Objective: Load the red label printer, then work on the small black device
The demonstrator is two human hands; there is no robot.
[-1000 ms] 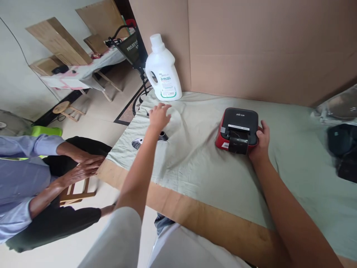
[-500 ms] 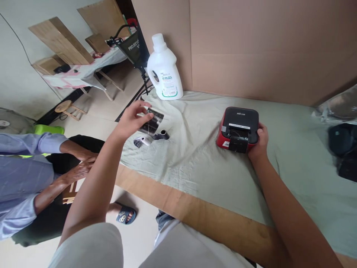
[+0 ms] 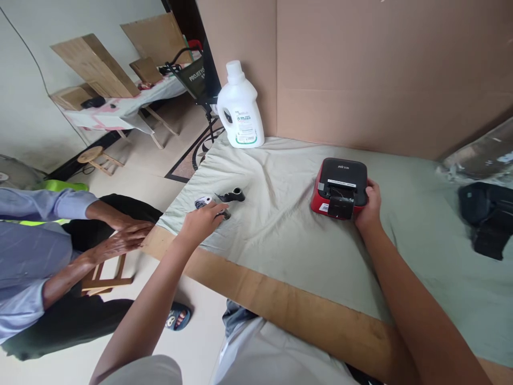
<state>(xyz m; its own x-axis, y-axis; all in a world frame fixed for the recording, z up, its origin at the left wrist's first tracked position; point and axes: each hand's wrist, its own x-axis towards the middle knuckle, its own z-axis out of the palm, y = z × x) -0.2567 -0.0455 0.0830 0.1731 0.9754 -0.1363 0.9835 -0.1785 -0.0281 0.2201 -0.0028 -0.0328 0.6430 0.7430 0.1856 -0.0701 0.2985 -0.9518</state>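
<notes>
My right hand [image 3: 368, 206] grips the right side of a red and black label printer [image 3: 340, 187] standing on the cloth. A black strip [image 3: 340, 207] hangs out of the printer's front slot. My left hand [image 3: 202, 222] is low over the cloth at the left, fingers bent together. A small dark, shiny piece [image 3: 225, 214] shows at its fingertips; most of it is hidden. Just beyond these fingers lies a small white roll [image 3: 203, 201], partly covered by the hand. Beside it rests a black roll [image 3: 237, 194] with a loose tail.
A white detergent bottle [image 3: 241, 109] stands at the back against a cardboard wall [image 3: 360, 75]. A black strapped object [image 3: 487, 214] and a clear plastic bag [image 3: 481, 149] lie at the right. At the left sits another person, whose hands [image 3: 124, 238] are by the table's wooden edge [image 3: 256, 280].
My left hand has come down and towards me, from above the rolls to the cloth, carrying the dark piece. My right hand stays on the label printer.
</notes>
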